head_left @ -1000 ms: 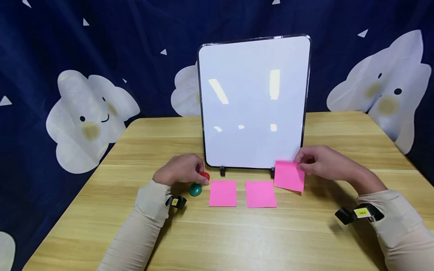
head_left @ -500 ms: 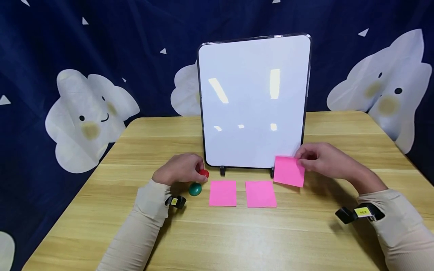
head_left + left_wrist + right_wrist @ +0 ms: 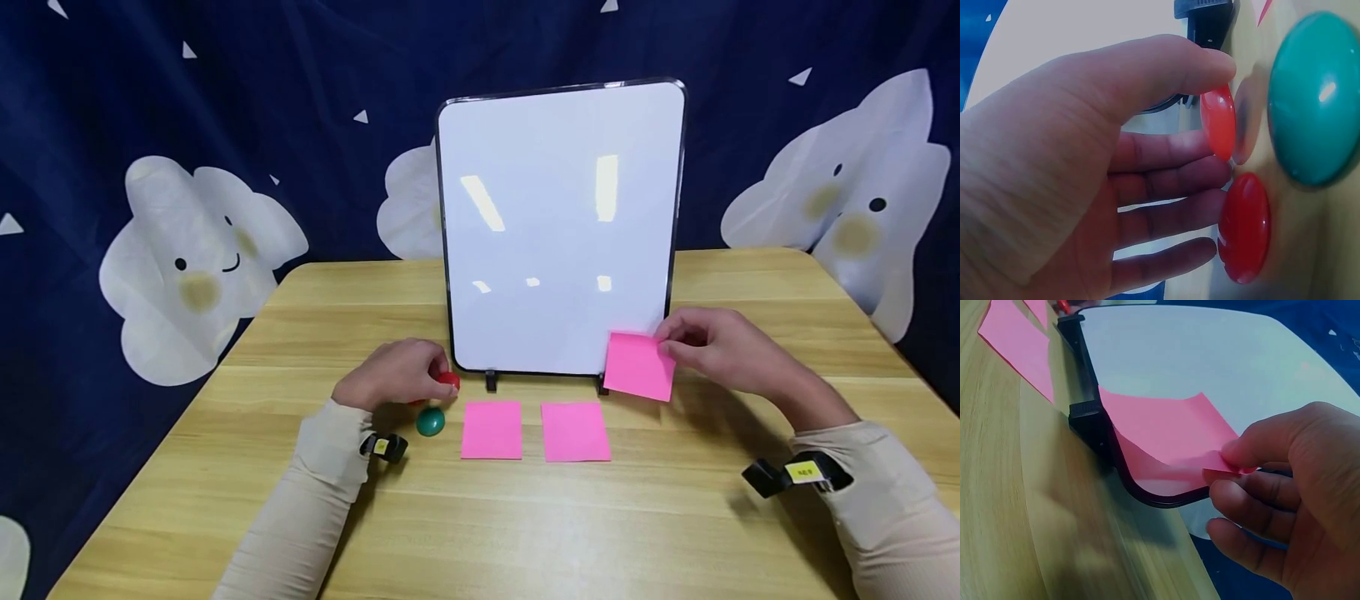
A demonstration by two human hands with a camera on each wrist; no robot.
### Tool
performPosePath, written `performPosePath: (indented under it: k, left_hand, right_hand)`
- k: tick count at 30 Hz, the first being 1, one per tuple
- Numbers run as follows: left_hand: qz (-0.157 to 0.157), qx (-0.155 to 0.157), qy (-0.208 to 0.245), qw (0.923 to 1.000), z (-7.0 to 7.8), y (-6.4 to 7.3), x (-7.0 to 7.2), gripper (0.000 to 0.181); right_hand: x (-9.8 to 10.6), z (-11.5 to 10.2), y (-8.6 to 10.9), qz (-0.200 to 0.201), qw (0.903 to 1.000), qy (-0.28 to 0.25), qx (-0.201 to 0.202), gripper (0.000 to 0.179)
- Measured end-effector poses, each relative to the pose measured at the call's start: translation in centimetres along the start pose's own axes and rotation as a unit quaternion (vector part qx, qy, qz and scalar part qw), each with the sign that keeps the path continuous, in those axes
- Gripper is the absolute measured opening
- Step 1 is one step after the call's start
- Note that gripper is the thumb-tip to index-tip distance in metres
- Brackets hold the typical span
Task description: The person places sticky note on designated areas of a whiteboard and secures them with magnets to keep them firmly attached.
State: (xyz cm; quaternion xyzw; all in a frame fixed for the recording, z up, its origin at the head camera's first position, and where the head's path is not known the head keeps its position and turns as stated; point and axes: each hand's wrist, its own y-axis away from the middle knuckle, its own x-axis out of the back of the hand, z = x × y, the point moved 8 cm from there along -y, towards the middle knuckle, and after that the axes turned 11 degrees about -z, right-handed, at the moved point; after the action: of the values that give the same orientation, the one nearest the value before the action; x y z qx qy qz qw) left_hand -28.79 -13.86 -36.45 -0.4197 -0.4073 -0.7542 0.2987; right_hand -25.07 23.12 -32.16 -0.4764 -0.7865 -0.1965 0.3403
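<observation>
My left hand (image 3: 401, 371) pinches a glossy round red magnet (image 3: 1219, 122) between thumb and fingers, just above the table. Below its fingers a second red magnet (image 3: 1245, 228) lies on the wood, mostly hidden by the hand in the head view. Beside these sits a larger-looking green magnet (image 3: 431, 422). With thumb and fingertips, my right hand (image 3: 720, 346) grips a pink sticky note (image 3: 640, 367) by its upper right corner. That note overlaps the lower right corner of an upright whiteboard (image 3: 562, 208) and bends slightly in the right wrist view.
Two more sticky notes lie flat in front of the board: a left note (image 3: 492, 430) and a right note (image 3: 576, 432). Small black feet (image 3: 491, 381) hold the board up on the wooden table (image 3: 555, 533). Behind hangs a dark blue curtain (image 3: 315, 75) with cloud prints.
My right hand has raised the sticky note a little up along the whiteboard's lower right corner. The left hand, with its red magnet, has shifted up only slightly.
</observation>
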Motion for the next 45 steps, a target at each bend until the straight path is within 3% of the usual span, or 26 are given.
performPosePath:
  k: [9,28,45]
  left_hand:
    - [0.001,0.005,0.012,0.9999,-0.4,0.0,0.1,0.031]
    - [0.007,-0.003,0.006,1.0,-0.4,-0.2,0.0,0.029]
    - [0.005,0.006,0.047,0.9989,-1.1,0.1,0.0,0.029]
  right_hand:
    - [0.4,-0.3,0.0,0.038,0.9992,0.01,0.008,0.004]
    - [1.9,-1.4,-0.5,0.065,0.9975,-0.001,0.029,0.007]
    - [3.8,-2.1,-1.6,0.111,0.9935,-0.023,-0.013,0.012]
